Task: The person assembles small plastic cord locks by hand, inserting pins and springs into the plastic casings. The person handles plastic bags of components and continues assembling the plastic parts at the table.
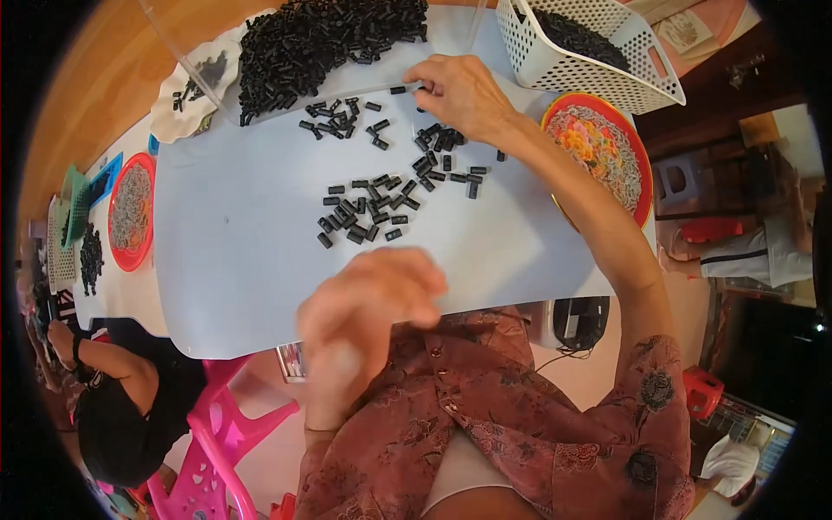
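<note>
Right fingers (pixel 423 73) at the tray's (pixel 347 92) edge, left fingers (pixel 420 276) over the worktop's (pixel 243 269) bare near edge; both grips unclear.

Pale surface (pixel 251 286), strewn across the middle with small black pieces (pixel 360 205), bearing a heaped clear tray (pixel 373 89) at the far edge, a white basket (pixel 589 74) and red-rimmed plate (pixel 643 165) toward the right.

A dusty-red shirt (pixel 537 425) bears dark flowers (pixel 643 466) and small round buttons (pixel 436 352) down its front. The right sleeve (pixel 656 381) ends near the elbow; pale cloth (pixel 468 468) shows at the shirt's opening. Left fingers (pixel 423 267) and right fingers (pixel 425 69) are bare.
</note>
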{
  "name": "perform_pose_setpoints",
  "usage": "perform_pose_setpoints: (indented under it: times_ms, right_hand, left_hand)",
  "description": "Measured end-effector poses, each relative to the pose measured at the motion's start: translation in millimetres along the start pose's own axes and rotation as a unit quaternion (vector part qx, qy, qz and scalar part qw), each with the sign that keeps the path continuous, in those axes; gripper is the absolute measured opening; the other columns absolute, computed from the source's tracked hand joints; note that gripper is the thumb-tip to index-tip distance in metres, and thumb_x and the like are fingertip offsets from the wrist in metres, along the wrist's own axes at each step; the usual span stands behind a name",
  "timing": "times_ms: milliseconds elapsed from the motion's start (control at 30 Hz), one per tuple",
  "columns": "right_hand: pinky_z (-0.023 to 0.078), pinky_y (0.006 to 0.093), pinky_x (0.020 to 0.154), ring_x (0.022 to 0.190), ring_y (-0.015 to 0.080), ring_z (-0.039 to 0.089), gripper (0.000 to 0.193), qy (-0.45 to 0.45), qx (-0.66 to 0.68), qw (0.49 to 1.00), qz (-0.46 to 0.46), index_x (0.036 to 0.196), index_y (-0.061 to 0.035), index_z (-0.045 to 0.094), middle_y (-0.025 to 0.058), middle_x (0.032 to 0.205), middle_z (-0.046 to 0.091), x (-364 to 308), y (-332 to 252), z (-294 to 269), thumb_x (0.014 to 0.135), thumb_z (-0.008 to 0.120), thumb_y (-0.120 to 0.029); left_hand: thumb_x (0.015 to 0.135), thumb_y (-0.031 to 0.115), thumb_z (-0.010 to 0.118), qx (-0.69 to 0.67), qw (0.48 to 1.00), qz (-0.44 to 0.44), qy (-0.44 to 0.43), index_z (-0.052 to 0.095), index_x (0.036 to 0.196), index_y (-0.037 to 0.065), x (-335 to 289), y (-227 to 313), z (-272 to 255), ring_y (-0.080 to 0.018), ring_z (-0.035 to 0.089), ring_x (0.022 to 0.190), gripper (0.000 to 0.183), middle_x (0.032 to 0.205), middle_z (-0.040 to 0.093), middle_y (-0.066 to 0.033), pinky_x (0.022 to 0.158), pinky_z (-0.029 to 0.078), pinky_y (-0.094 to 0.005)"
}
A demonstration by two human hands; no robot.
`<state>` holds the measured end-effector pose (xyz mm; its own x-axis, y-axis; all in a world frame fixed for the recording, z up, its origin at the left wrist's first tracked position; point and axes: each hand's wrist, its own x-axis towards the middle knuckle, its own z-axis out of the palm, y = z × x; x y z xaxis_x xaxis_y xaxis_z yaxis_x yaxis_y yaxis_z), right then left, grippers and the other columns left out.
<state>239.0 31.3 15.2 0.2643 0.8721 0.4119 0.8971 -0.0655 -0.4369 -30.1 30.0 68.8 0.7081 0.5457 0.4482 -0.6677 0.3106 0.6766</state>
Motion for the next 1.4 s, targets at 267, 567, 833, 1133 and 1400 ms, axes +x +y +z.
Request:
perform_pose_setpoints:
  times_ms: [267, 567, 833, 1133, 1400]
  right_hand:
    - [0.05, 0.0415, 0.071, 0.078, 0.0349, 0.062, 0.015, -0.084, -0.153, 0.983, -0.062, 0.086, 0.0012, 0.064, 0.0161, 0.085, 0.064, 13, 3, 13, 0.073, 0.06, -0.006]
    - [0.051, 0.0369, 0.063, 0.068, 0.0286, 0.062, 0.017, 0.041, 0.083, 0.994, -0.062, 0.087, -0.001, 0.063, 0.0121, 0.079, 0.063, -25, -36, -15, 0.072, 0.065, -0.009]
    - [0.047, 0.034, 0.069, 0.073, 0.0247, 0.06, 0.019, 0.096, 0.103, 0.987, -0.081, 0.088, -0.0037, 0.064, 0.0075, 0.078, 0.061, -72, -75, -28, 0.07, 0.068, -0.003]
    - [0.049, 0.0383, 0.066, 0.071, 0.0275, 0.06, 0.013, 0.117, 0.159, 0.977, 0.077, 0.087, -0.0023, 0.063, 0.0092, 0.075, 0.061, -122, -64, -33, 0.075, 0.066, -0.003]
    - [0.049, 0.04, 0.059, 0.064, 0.0307, 0.06, 0.01, 0.057, -0.077, 0.992, 0.087, 0.076, -0.0012, 0.059, 0.0108, 0.071, 0.057, -131, -50, -27, 0.076, 0.065, -0.009]
  left_hand:
    - [0.093, 0.014, 0.047, 0.047, 0.982, -0.169, 0.063, 0.061, 0.094, -0.004, -5, -45, -13, -0.0219, 0.056, 0.099, 0.023, 0.091, 0.064, -0.0118, 0.092, 0.04, -0.0354]
    - [0.093, 0.009, 0.049, 0.241, 0.948, -0.155, 0.14, 0.061, 0.098, 0.0, 9, -42, -19, -0.0065, 0.053, 0.08, 0.016, 0.086, 0.063, -0.0029, 0.071, 0.039, -0.0206]
    - [0.09, 0.009, 0.056, 0.455, 0.877, -0.115, 0.103, 0.057, 0.103, -0.004, 34, -52, -13, -0.0106, 0.054, 0.072, 0.019, 0.078, 0.062, -0.0074, 0.067, 0.044, -0.0242]
    - [0.095, 0.019, 0.051, 0.315, 0.928, -0.179, 0.086, 0.062, 0.105, -0.003, 21, -63, -11, -0.0102, 0.053, 0.073, 0.026, 0.081, 0.067, -0.007, 0.071, 0.044, -0.025]
    - [0.094, 0.014, 0.052, 0.053, 0.96, -0.26, 0.085, 0.06, 0.11, -0.002, 11, -87, -13, -0.0123, 0.057, 0.079, 0.024, 0.085, 0.068, -0.0079, 0.076, 0.045, -0.0267]
